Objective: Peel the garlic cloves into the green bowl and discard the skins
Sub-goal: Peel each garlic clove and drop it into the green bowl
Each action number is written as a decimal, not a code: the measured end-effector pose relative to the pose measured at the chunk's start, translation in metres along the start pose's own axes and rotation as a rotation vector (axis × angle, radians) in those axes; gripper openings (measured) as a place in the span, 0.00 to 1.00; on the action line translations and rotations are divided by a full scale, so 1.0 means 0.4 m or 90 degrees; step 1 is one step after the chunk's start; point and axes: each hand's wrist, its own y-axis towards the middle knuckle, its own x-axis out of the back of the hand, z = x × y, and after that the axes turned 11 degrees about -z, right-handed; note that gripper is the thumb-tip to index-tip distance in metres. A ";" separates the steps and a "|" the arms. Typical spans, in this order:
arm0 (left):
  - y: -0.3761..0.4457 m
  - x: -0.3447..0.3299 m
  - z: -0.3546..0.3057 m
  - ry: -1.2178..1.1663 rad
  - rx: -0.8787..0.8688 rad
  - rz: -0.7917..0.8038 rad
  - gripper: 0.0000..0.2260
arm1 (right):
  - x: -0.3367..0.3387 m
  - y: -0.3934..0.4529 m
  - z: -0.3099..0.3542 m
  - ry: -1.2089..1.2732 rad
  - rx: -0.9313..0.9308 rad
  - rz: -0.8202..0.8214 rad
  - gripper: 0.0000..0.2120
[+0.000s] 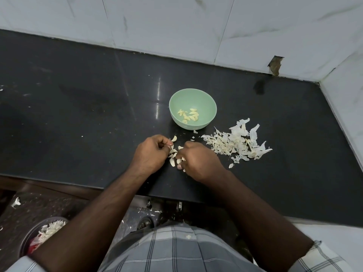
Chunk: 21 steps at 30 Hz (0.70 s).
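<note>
Task stood partly done: peeled cloves lay in the bowl, skins heaped undiscarded beside it, while left hand and right hand pinched unpeeled garlic (a few remaining).

On the dark table, the left hand and right hand meet over a few unpeeled garlic cloves, fingers curled and pinching at them. Just beyond stands the green bowl with peeled cloves inside. A heap of skins lies to the right of the hands. A bin on the floor holds more skins.
</note>
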 end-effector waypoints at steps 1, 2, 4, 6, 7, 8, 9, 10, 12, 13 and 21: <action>0.001 -0.001 -0.001 -0.002 -0.002 0.001 0.05 | -0.003 -0.002 -0.002 0.000 0.010 -0.009 0.14; 0.001 -0.001 -0.002 -0.002 -0.002 0.002 0.05 | -0.008 -0.004 -0.004 -0.004 0.026 -0.020 0.14; 0.002 -0.001 -0.005 -0.002 -0.001 0.004 0.04 | -0.022 -0.009 -0.009 -0.021 0.069 -0.040 0.16; 0.001 -0.003 -0.007 0.001 0.000 0.005 0.04 | -0.034 -0.013 -0.015 -0.032 0.100 -0.071 0.16; 0.001 -0.003 -0.008 0.002 -0.001 0.005 0.05 | -0.037 -0.014 -0.017 -0.032 0.107 -0.098 0.16; -0.001 -0.003 -0.009 0.002 -0.003 0.002 0.05 | -0.038 -0.016 -0.018 -0.026 0.113 -0.134 0.15; -0.001 -0.002 -0.010 -0.002 -0.003 -0.003 0.05 | -0.037 -0.017 -0.017 -0.012 0.117 -0.173 0.14; 0.000 -0.002 -0.011 -0.009 -0.003 -0.009 0.05 | -0.036 -0.018 -0.018 0.013 0.119 -0.212 0.13; 0.002 -0.005 -0.011 -0.034 0.000 -0.017 0.05 | -0.035 -0.019 -0.018 0.086 0.101 -0.280 0.10; 0.002 -0.007 -0.012 -0.053 0.007 -0.016 0.05 | -0.036 -0.017 -0.019 0.130 0.068 -0.295 0.08; -0.014 -0.014 -0.051 -0.192 0.036 0.049 0.03 | 0.000 -0.010 -0.022 0.623 -0.283 -0.267 0.08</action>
